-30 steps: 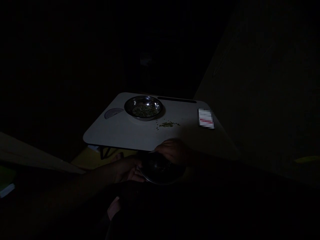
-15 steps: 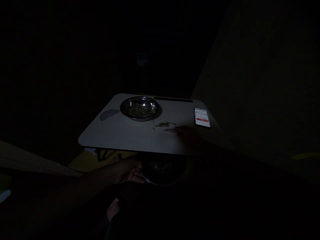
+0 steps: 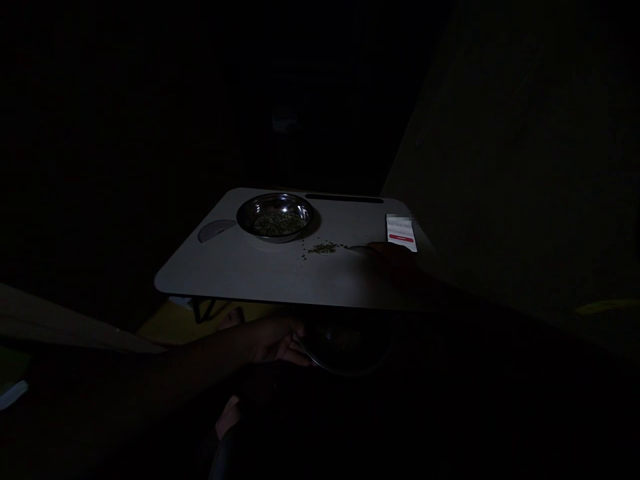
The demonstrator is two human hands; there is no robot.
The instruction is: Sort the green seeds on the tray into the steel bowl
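Observation:
In the dim head view, my left hand (image 3: 285,341) grips the rim of a dark metal bowl (image 3: 345,363), held just below the near edge of the white table (image 3: 240,273). My right hand (image 3: 393,260) is closed over the tabletop, in deep shadow. A thin, flat, pale piece (image 3: 359,249) juts left from its fingers; I cannot make out its kind. Left of that tip lies a small scatter of greenish seeds or grains (image 3: 324,248). Behind it stands a shiny steel bowl (image 3: 241,223) with more of these grains (image 3: 280,223) inside.
A lit phone (image 3: 400,230) lies at the table's right side, just beyond my right hand. A clear half-round protractor (image 3: 217,230) is at the left. Along the far edge runs a dark slot (image 3: 345,198). A wall (image 3: 500,167) rises on the right.
My right hand and the pale piece have moved right and slightly away from me, off the scattered grains. The left hand has shifted the lower bowl to the right.

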